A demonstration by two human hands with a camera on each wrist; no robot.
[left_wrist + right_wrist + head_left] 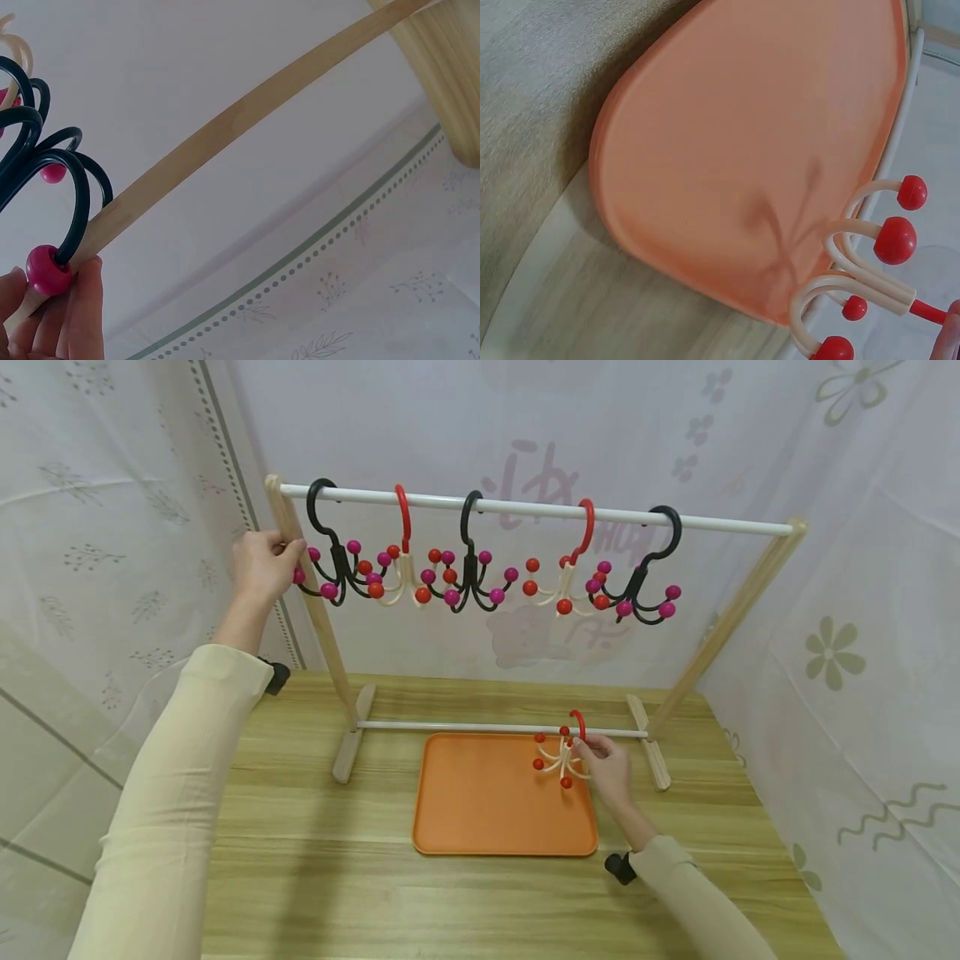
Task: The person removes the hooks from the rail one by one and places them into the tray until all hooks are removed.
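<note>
My left hand grips the left wooden post of a rack near its top, with a pink ball of a black hanger close to the fingers in the left wrist view. In my right hand I pinch a cream multi-arm hanger by its red hook. Red balls tip its curved arms. It is held above the right back part of an orange tray, casting a shadow on it in the right wrist view.
From the rack's white top bar hang three black hangers with pink balls and two cream hangers with red hooks. A white lower bar runs behind the tray. The right post slants up on a wooden foot.
</note>
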